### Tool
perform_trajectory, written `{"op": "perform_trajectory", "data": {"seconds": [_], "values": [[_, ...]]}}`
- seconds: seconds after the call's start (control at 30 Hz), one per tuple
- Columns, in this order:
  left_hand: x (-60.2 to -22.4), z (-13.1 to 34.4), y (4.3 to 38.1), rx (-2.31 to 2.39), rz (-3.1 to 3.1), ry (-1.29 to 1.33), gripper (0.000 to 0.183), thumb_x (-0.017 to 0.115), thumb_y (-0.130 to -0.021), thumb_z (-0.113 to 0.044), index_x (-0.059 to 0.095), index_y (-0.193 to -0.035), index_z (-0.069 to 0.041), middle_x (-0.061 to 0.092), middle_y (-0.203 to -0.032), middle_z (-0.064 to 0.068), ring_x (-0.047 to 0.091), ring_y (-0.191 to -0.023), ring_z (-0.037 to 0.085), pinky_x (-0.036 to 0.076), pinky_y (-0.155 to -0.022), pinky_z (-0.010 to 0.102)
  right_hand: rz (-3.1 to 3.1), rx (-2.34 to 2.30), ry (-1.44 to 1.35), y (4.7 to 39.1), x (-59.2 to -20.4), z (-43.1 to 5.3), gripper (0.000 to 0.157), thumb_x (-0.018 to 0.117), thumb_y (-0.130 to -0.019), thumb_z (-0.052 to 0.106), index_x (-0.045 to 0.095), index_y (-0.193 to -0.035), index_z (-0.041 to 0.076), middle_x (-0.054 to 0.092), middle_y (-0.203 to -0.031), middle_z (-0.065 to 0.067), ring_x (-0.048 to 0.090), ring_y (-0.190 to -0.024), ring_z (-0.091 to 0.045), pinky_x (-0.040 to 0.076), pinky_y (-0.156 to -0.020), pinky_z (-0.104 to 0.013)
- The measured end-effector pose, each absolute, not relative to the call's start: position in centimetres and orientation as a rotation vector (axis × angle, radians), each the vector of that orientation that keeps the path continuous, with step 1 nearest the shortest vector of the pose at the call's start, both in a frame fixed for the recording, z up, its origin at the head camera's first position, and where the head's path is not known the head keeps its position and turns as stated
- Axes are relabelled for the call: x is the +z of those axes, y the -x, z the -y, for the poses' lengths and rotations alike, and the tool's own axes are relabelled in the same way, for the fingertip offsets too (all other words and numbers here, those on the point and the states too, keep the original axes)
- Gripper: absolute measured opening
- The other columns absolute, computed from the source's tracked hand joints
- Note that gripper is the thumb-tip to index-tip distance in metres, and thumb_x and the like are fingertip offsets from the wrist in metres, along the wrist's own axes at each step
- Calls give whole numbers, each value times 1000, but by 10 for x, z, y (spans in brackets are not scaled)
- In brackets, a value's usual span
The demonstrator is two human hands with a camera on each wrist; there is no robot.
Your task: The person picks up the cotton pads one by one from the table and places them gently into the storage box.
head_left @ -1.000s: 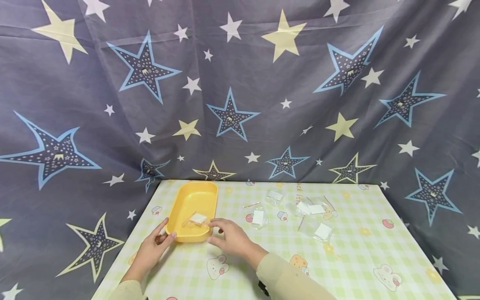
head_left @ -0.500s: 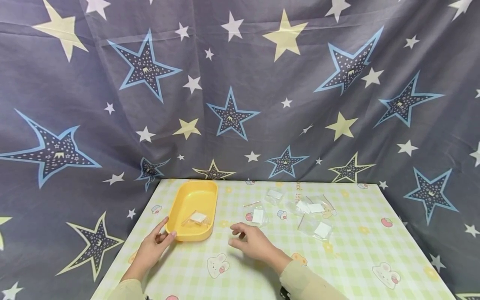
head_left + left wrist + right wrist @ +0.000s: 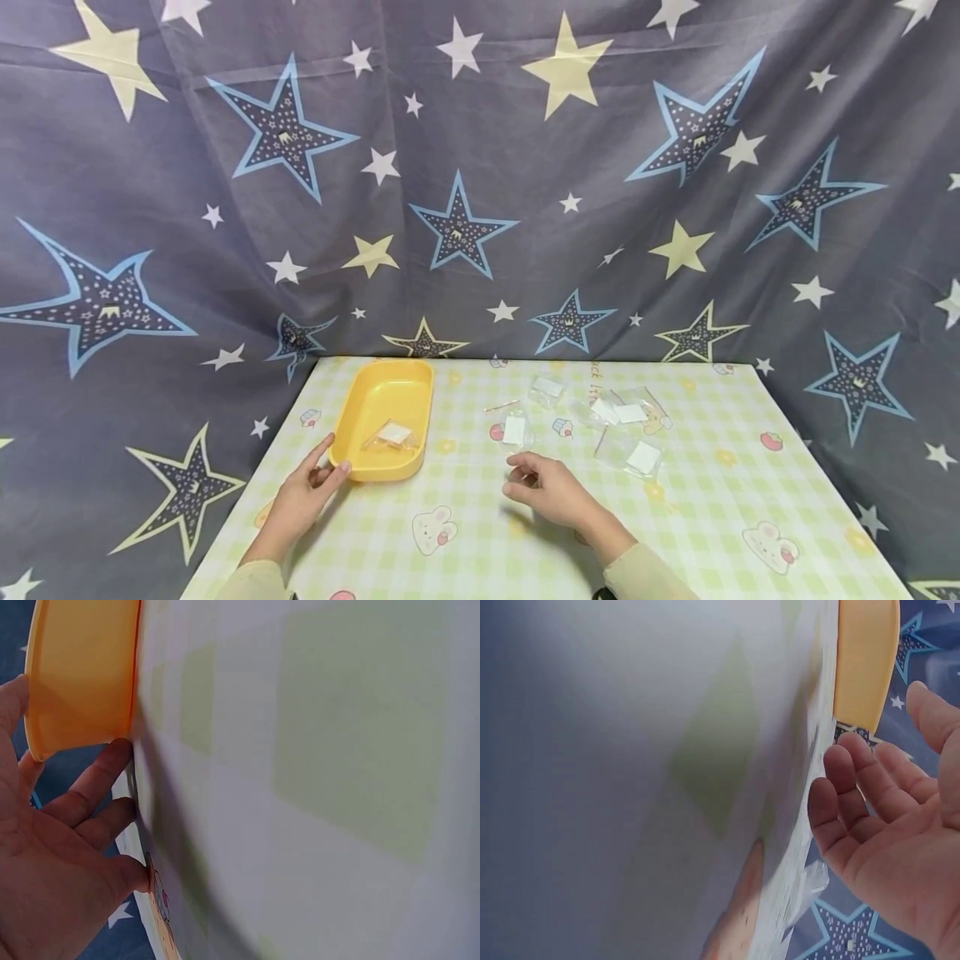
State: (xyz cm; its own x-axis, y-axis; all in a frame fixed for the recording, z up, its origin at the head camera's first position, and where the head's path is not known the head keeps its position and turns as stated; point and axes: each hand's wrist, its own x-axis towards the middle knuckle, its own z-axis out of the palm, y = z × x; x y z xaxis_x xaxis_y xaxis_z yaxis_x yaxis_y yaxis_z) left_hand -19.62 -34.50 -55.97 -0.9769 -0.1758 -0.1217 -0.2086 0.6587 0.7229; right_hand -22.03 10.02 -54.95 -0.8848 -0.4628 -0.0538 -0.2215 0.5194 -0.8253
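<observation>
A yellow tray (image 3: 384,400) stands at the left of the table, and one small clear packet with a white label (image 3: 394,433) lies inside it. My left hand (image 3: 302,500) holds the tray's near left corner, thumb at the front and fingers along the left side. In the left wrist view, fingertips (image 3: 116,750) touch the tray wall. My right hand (image 3: 551,492) hovers over the table with loosely bent fingers and nothing in it. Just beyond it lies a clear bag with a white label (image 3: 514,431). Another labelled bag (image 3: 642,457) is farther right.
More clear bags with white labels (image 3: 630,413) lie at the back centre-right, some overlapping, and one (image 3: 547,388) sits farther back. The table has a green-checked cloth (image 3: 630,533). A star-patterned curtain (image 3: 480,208) hangs behind its back edge.
My right hand has left the tray's right side and moved rightward, close to the loose bags. My left hand stays at the tray corner, and the packet remains inside the tray.
</observation>
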Motion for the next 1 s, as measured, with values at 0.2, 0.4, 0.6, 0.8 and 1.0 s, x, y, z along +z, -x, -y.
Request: {"op": "perform_trajectory", "data": {"seconds": [0.2,0.4,0.6,0.8,1.0], "values": [[-565,344,194,1275,-2809,341,87,61,-101,-69,27,-172,-32,70,-134,15,61,-123,29,46,-110,51,-2487,-1316,531,217,-549,-117,55,72,-104,36,61,-146,3,73,-120,-2,67,-106,-16,56,-90,-33],[-563,343,193,1291,-2809,329,87,62,-101,-67,27,-172,-30,69,-138,19,61,-128,33,46,-111,57,-2575,-1308,458,214,-547,-136,56,72,-104,38,61,-146,2,73,-121,-4,68,-107,-17,58,-89,-35],[-562,344,194,1276,-2818,336,87,62,-100,-68,28,-171,-32,71,-130,13,61,-118,27,47,-109,53,-2647,-1333,314,214,-545,-150,53,73,-103,36,63,-145,5,74,-119,-2,69,-106,-16,58,-88,-36],[-563,345,195,1253,-2831,334,86,62,-101,-68,28,-171,-31,72,-127,12,61,-115,25,47,-108,52,-2662,-1383,206,212,-546,-161,52,74,-102,36,64,-144,8,74,-118,0,69,-107,-15,58,-91,-37],[-563,346,196,1249,-2827,333,87,61,-101,-69,28,-171,-31,70,-123,9,59,-111,23,47,-106,52,-2665,-1430,109,211,-548,-173,51,75,-102,32,64,-145,7,75,-118,0,69,-107,-14,57,-97,-42]]}}
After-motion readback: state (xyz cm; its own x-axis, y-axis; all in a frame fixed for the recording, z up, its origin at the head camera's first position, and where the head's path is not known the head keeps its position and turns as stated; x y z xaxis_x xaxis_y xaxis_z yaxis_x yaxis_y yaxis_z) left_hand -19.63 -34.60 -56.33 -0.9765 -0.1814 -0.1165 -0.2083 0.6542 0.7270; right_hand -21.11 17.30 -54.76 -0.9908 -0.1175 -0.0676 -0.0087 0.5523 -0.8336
